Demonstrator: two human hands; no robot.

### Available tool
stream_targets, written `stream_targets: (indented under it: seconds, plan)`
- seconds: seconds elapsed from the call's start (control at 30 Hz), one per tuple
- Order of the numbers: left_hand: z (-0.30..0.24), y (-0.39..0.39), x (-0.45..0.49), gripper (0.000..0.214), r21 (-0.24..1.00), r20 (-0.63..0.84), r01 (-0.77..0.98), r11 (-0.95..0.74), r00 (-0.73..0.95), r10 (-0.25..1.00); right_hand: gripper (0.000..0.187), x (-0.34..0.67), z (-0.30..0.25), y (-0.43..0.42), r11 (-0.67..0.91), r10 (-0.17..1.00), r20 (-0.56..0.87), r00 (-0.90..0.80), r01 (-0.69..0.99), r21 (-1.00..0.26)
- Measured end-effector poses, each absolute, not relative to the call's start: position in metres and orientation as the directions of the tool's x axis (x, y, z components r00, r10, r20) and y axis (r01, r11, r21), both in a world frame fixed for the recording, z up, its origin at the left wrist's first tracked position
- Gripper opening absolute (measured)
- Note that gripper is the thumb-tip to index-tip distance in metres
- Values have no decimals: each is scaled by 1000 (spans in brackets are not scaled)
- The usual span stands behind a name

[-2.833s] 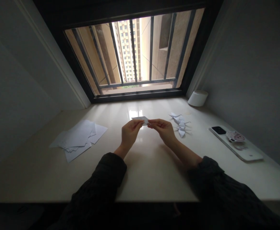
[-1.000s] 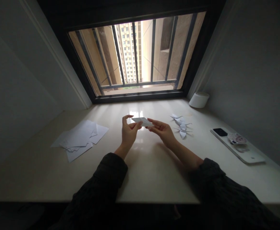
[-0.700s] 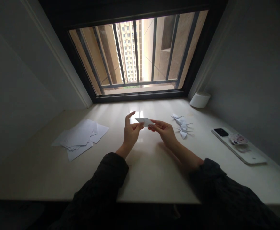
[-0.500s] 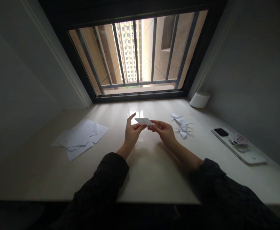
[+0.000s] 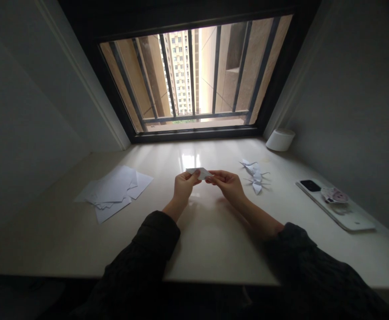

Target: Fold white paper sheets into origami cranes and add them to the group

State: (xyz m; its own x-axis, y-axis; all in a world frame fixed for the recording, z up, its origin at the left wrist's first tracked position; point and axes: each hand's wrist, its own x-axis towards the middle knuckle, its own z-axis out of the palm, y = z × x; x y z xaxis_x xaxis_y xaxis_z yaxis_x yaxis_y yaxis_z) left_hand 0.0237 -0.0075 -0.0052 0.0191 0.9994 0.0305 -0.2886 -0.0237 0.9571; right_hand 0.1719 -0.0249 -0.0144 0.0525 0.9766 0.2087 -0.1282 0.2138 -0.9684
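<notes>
A small folded white paper point(image 5: 197, 172) is held just above the pale desk point(image 5: 207, 231), between both hands. My left hand point(image 5: 184, 186) pinches its left end, fingers curled closed. Pinching the right end is my right hand point(image 5: 227, 184), thumb and forefinger pressed on the fold. Both arms wear dark sleeves. To the right of my right hand lie folded white paper cranes point(image 5: 254, 174) on the desk.
A loose pile of white paper sheets point(image 5: 112, 191) lies at the left. A white phone point(image 5: 336, 205) with a round sticker grip rests at the right, and a white round container point(image 5: 280, 139) stands in the far right corner below the barred window point(image 5: 194, 75).
My left forefinger, raised and spread a moment ago, has come down and closed on the paper. Both hands have dropped slightly toward the desk with the paper.
</notes>
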Motion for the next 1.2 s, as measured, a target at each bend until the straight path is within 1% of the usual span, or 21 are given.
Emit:
stream_targets:
  seconds: [0.1, 0.23, 0.37, 0.47, 0.6, 0.63, 0.7, 0.77, 0.83, 0.9, 0.93, 1.07, 1.13, 1.2]
  plan:
    - [-7, -7, 25, 37, 958, 35, -286, -36, -8, 999, 41, 171, -15, -24, 212, 977, 207, 51, -127, -969]
    - [-8, -7, 25, 34, 961, 77, -264, -81, -26, 997, 42, 172, -16, -23, 182, 983, 179, 44, -108, -977]
    - [-10, -6, 24, 32, 960, 96, -264, -96, -11, 995, 40, 174, -15, -23, 118, 993, 115, 41, -86, -989]
    - [-9, -6, 24, 31, 957, 95, -274, -91, 2, 996, 37, 175, -16, -23, 128, 991, 125, 49, -72, -989]
    - [-7, -6, 22, 33, 970, 113, -220, -103, 32, 993, 31, 177, -15, -23, 241, 967, 241, 85, 14, -970]
    - [-5, -7, 21, 38, 973, 124, -198, -115, 34, 992, 29, 177, -14, -23, 278, 953, 283, 110, 55, -959]
    - [-2, -8, 19, 58, 977, 165, -142, -160, 20, 986, 26, 179, -10, -25, 343, 913, 370, 171, 165, -925]
    - [3, -12, 18, 76, 970, 237, -63, -236, 4, 972, 23, 181, -5, -29, 394, 862, 461, 213, 293, -871]
    - [9, -17, 17, 79, 939, 341, 21, -342, 31, 939, 20, 181, -1, -32, 440, 817, 532, 221, 356, -824]
    - [14, -22, 16, 73, 894, 430, 101, -436, 78, 899, 18, 181, 2, -34, 478, 795, 576, 188, 390, -787]
    - [16, -24, 16, 66, 873, 461, 130, -471, 101, 882, 17, 181, 2, -35, 496, 788, 593, 167, 399, -771]
    - [15, -24, 14, 26, 788, 543, 236, -569, 172, 822, 15, 181, 2, -36, 556, 759, 641, 112, 399, -729]
    - [11, -21, 13, 20, 748, 581, 269, -607, 178, 794, 16, 181, 1, -36, 559, 761, 641, 100, 400, -727]
    - [7, -18, 12, 20, 719, 612, 294, -631, 164, 774, 19, 181, 1, -36, 545, 778, 622, 88, 398, -738]
